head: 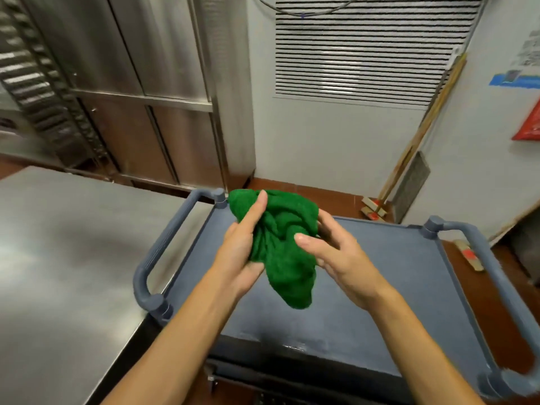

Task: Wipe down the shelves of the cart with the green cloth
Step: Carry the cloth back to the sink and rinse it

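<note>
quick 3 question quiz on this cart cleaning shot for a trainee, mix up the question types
1. True or false: the green cloth lies spread flat on the top shelf of the cart.
2. Which hands touch the cloth? A) left hand only B) right hand only C) both
3. Fill in: to the left of the cart stands a steel ____.

Key
1. False. The cloth is bunched up and held above the shelf.
2. C. The left hand has a grip on its left side, and the right hand touches its right side with fingers fairly open.
3. Table, its top beside the cart's left handle.
</note>
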The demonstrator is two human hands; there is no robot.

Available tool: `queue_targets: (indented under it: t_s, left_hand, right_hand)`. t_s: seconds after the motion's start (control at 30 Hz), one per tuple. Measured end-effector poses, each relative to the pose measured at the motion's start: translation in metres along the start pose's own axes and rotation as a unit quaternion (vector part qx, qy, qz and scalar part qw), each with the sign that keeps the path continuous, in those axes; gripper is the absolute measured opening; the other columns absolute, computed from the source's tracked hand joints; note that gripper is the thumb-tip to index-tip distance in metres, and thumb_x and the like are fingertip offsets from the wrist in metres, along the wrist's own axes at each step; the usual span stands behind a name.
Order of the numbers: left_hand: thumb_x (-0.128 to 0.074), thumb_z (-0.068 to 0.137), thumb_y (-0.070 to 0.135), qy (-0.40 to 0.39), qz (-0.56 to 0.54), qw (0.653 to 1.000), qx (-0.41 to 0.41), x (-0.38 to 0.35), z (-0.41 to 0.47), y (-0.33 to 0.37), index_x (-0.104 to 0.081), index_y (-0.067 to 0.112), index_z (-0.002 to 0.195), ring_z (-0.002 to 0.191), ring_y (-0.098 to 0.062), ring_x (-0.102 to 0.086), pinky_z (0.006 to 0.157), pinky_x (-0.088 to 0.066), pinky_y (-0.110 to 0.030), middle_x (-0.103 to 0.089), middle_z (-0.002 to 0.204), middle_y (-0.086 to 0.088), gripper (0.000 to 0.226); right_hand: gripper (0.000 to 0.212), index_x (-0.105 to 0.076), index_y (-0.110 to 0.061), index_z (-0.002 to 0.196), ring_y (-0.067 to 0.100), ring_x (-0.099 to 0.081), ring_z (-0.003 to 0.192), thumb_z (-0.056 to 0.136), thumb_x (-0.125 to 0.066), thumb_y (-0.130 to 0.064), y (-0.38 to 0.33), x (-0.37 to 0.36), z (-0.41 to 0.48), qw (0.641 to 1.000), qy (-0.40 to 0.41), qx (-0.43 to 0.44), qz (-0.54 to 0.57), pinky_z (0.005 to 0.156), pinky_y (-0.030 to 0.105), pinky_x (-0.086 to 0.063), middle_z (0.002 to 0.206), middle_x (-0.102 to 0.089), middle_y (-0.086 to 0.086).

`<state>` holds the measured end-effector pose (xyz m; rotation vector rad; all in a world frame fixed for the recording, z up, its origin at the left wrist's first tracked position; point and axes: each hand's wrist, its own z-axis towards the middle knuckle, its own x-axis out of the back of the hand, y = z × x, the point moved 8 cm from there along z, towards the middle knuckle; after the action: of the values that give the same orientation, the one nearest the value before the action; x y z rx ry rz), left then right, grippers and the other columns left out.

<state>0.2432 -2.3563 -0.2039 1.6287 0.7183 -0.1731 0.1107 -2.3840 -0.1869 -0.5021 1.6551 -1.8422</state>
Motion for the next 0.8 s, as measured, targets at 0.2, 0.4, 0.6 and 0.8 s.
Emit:
queue_targets:
  t_s: [0.2, 0.4, 0.6, 0.8]
  left_hand:
    - [-0.071, 0.090, 0.022, 0.057, 0.029, 0.996, -0.062, 0.037, -0.040, 0.012, -0.067, 0.005, 0.121, 0.114, -0.032, -0.067, 0.098, -0.054, -0.047, -0.069, 0.121, -0.018, 0.036]
    - [-0.078, 0.073, 0.026, 0.213, 0.102, 0.964, -0.122, 0.102, -0.105, 0.042, -0.077, 0.010, 0.099, 0.093, -0.025, -0.074, 0.076, -0.060, -0.033, -0.077, 0.102, -0.012, 0.031]
    - [-0.077, 0.082, 0.031, 0.356, 0.163, 0.912, -0.126, 0.178, -0.207, 0.059, -0.077, 0.005, 0.094, 0.088, -0.028, -0.075, 0.078, -0.062, -0.040, -0.077, 0.094, -0.014, 0.028]
    - [-0.067, 0.093, 0.036, 0.444, 0.185, 0.865, -0.141, 0.236, -0.309, 0.056, -0.078, 0.026, 0.100, 0.093, -0.022, -0.075, 0.075, -0.060, -0.033, -0.078, 0.099, -0.004, 0.017]
  right_hand:
    - [0.036, -0.067, -0.028, 0.110, 0.013, -0.070, 0.098, 0.078, -0.082, -0.025, 0.028, -0.012, 0.025, 0.998, 0.023, 0.000, -0.064, 0.078, 0.030, -0.057, 0.104, -0.074, -0.004]
    - [0.024, -0.071, -0.020, 0.099, 0.010, -0.071, 0.086, 0.077, -0.082, -0.021, 0.039, -0.073, 0.038, 0.997, -0.035, 0.030, -0.056, 0.067, 0.019, -0.055, 0.091, -0.074, -0.004]
    - [0.020, -0.070, -0.023, 0.099, 0.016, -0.069, 0.086, 0.082, -0.077, -0.014, 0.032, -0.150, 0.040, 0.992, -0.097, 0.069, -0.031, 0.072, 0.029, -0.056, 0.088, -0.072, -0.004]
    - [0.028, -0.069, -0.032, 0.100, 0.001, -0.067, 0.089, 0.081, -0.076, -0.012, 0.024, -0.252, 0.000, 0.974, -0.201, 0.101, -0.019, 0.073, 0.011, -0.050, 0.093, -0.072, -0.015]
